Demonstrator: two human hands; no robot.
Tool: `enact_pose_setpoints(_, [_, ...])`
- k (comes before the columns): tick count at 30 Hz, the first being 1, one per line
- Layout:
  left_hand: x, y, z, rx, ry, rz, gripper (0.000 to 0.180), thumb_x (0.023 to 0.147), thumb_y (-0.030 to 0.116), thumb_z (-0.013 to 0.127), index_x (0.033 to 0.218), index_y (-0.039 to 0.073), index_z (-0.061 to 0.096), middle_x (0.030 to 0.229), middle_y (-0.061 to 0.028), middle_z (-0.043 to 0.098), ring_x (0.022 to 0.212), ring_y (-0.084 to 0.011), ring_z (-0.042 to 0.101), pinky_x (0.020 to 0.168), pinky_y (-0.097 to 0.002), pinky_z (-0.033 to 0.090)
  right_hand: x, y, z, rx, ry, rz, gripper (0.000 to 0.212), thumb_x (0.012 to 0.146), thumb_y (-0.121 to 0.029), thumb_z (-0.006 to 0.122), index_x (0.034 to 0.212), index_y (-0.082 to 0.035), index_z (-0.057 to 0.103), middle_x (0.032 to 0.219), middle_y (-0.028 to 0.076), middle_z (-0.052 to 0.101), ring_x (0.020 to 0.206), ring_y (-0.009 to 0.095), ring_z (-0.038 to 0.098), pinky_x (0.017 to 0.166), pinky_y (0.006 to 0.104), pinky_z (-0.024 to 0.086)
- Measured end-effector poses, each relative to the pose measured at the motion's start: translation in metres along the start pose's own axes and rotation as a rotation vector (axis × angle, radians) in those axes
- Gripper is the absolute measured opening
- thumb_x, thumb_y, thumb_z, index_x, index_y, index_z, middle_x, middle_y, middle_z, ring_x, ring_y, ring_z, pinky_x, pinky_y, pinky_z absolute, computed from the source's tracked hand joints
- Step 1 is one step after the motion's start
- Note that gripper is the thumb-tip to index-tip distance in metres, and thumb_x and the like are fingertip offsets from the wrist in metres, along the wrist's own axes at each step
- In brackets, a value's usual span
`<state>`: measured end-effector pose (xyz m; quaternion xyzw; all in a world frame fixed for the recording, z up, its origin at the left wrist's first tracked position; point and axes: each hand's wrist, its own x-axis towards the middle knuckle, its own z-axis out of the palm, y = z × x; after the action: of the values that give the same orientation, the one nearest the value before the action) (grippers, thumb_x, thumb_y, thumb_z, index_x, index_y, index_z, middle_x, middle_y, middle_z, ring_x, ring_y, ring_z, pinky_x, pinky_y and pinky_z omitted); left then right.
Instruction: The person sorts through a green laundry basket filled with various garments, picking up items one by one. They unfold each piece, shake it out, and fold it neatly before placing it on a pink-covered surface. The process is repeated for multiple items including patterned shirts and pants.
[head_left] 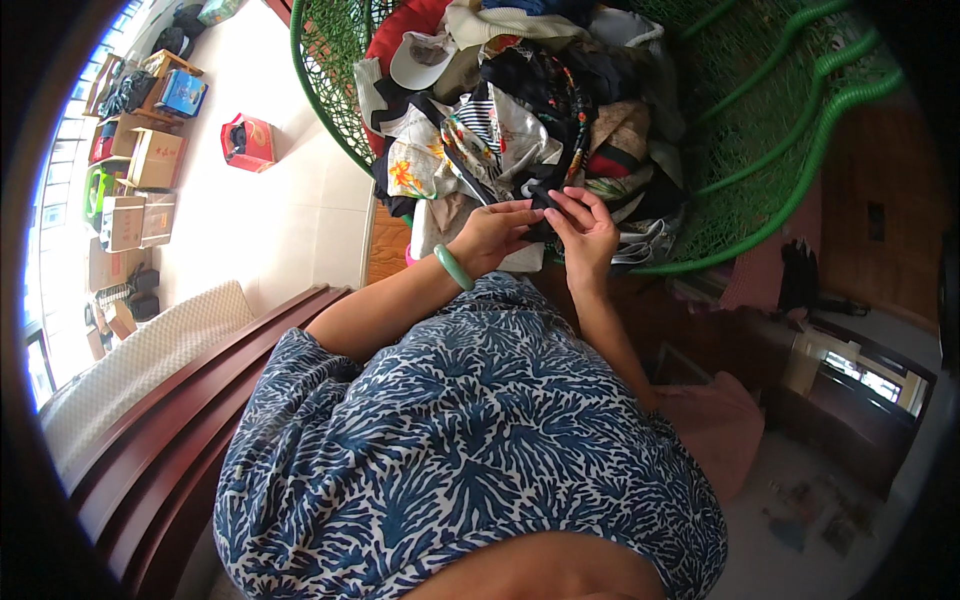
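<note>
- Evidently the work in hand is close fingering of one dark cloth (539,189), just above the middle of the frame, at the near edge of a heap of clothes (520,130).
- From where I stand, the left hand (487,237) has thumb and fingers drawn narrow, their tips seemingly pinching the cloth.
- Opposite it, the right hand (587,238) brings thumb and forefinger in to the same small spot, also seemingly in a pinch, its other fingers bent loosely; the fingertips of both hands nearly meet.
- What lies between the tips is too small for me to make out, a fold or an edge perhaps.
- I'd judge this step part-way: the cloth is bunched, not spread, and rests against the heap.
- To go on, the hands would need to keep both pinches light and part slowly, so that the cloth opens without dragging its neighbours along.
- Nearest neighbour to the left is a white flowered cloth (408,172); a pale cap (421,62) sits further up.
- All of it is piled in a green woven seat (850,95), whose thick rim curves through the upper right.
- A pale green bangle (454,268) circles the left wrist, clear of the cloth.
</note>
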<state>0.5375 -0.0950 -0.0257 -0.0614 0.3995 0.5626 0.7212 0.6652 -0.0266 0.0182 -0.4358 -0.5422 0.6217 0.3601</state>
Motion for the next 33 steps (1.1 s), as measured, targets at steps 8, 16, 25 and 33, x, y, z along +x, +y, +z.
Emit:
enact_pose_setpoints(8, [0.006,-0.002,-0.009,-0.064,-0.044,0.061,0.015,0.092,0.013,0.057,0.106,0.007,0.059,0.102,-0.0028,0.063,0.093,-0.0148,0.061,0.086,-0.0296,0.049,-0.010,0.006,0.002,-0.050,-0.088,-0.104,0.031,0.079,0.009,0.066,0.107,0.005,0.054,0.109,0.012,0.061,0.096,0.018,0.063,0.086,0.0276,0.052])
enact_pose_setpoints(16, [-0.001,-0.004,-0.007,-0.177,-0.055,0.123,0.016,0.094,0.011,0.054,0.107,0.003,0.058,0.106,-0.0074,0.061,0.096,-0.0170,0.061,0.088,-0.0304,0.049,-0.012,0.003,0.005,-0.358,-0.152,-0.282,0.027,0.074,0.005,0.073,0.099,0.004,0.062,0.118,0.011,0.052,0.096,0.019,0.063,0.079,0.0300,0.058])
enact_pose_setpoints(25, [0.006,-0.008,-0.006,-0.147,-0.046,0.111,0.018,0.094,0.014,0.053,0.106,0.001,0.059,0.100,-0.0094,0.063,0.089,-0.0176,0.062,0.080,-0.0298,0.050,-0.016,-0.008,0.005,-0.695,-0.161,-0.504,0.026,0.068,0.004,0.074,0.093,0.001,0.067,0.113,0.010,0.057,0.093,0.023,0.064,0.075,0.0308,0.054])
enact_pose_setpoints(33, [0.026,-0.010,-0.015,-0.145,-0.099,-0.182,0.011,0.091,0.010,0.054,0.096,0.002,0.061,0.092,-0.0081,0.064,0.079,-0.0173,0.063,0.068,-0.0282,0.051,-0.015,-0.008,-0.003,-0.780,-0.136,-0.546,0.009,0.077,-0.001,0.067,0.085,-0.001,0.065,0.091,0.009,0.064,0.081,0.026,0.062,0.072,0.0351,0.049])
